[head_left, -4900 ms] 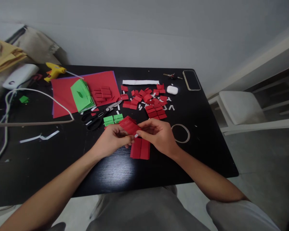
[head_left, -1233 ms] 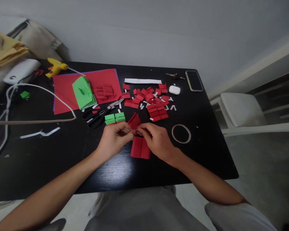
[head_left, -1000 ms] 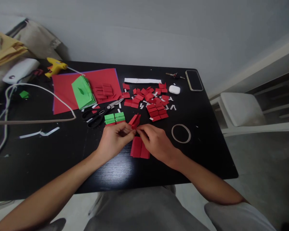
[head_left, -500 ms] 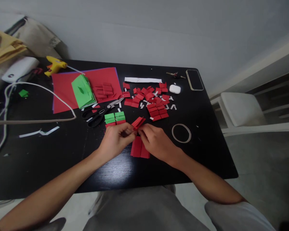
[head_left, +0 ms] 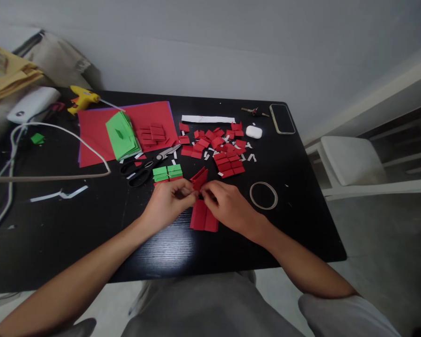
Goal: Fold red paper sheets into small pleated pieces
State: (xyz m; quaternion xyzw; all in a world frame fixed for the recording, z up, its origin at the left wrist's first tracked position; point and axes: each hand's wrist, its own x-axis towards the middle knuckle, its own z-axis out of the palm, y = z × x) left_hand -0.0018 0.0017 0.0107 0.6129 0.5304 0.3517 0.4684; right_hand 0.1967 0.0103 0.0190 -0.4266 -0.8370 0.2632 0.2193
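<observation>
1. A small folded red paper bundle (head_left: 199, 177) rises from between the two hands, standing on a slant with its folded edges uppermost; its lower end disappears among the fingertips.
2. The left hand (head_left: 170, 199) has its grip pinching that lower end between thumb and bent fingers. The right hand (head_left: 228, 201) meets it there, thumb and fingers drawn in; whether its grip pinches the paper or something smaller cannot be told.
3. Both forearms come in from the lower corners and angle inward, the hands nearly touching over the black wood-grained table (head_left: 91, 238).
4. Against the earliest frame, where the bundle lay broad side up with a white slip showing at the fingertips, it is now turned on edge and the slip is hidden. Against the latest earlier frame, it stands a little steeper.
5. Just below the fingertips lies a flat red folded paper stack (head_left: 204, 217), partly covered by the right hand.
6. Beyond the left hand sit a green-and-red folded paper bundle (head_left: 167, 173) and black-handled scissors (head_left: 140, 177); beyond the right, a heap of red paper pieces (head_left: 228, 161) and a thin pale coiled loop (head_left: 264, 208).
</observation>
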